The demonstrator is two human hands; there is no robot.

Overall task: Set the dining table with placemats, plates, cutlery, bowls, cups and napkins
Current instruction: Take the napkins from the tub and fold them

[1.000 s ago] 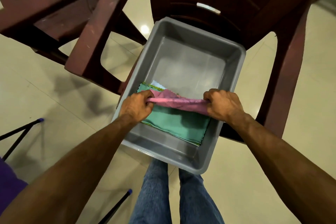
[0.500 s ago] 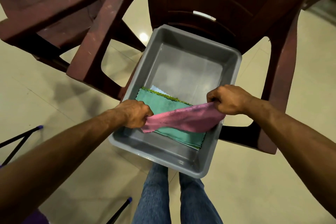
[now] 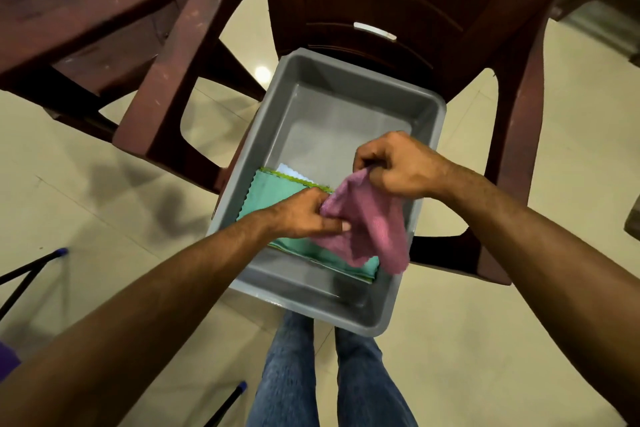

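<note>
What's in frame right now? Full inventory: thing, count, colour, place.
pink napkin: 1, pink, held up over the tub's near right part, hanging crumpled
folded cloths: a stack, teal on top with green and white edges showing beneath, count unclear, near end of the tub floor
tub: 1, grey plastic, resting on the chair seat, near end overhanging
chairs: 2, dark red plastic, one under the tub, one at upper left
thin legs: black with blue tips, left and bottom edge
floor: cream tile
legs: blue jeans, bottom centre
left hand: pinches the pink napkin
right hand: pinches its upper corner
</note>
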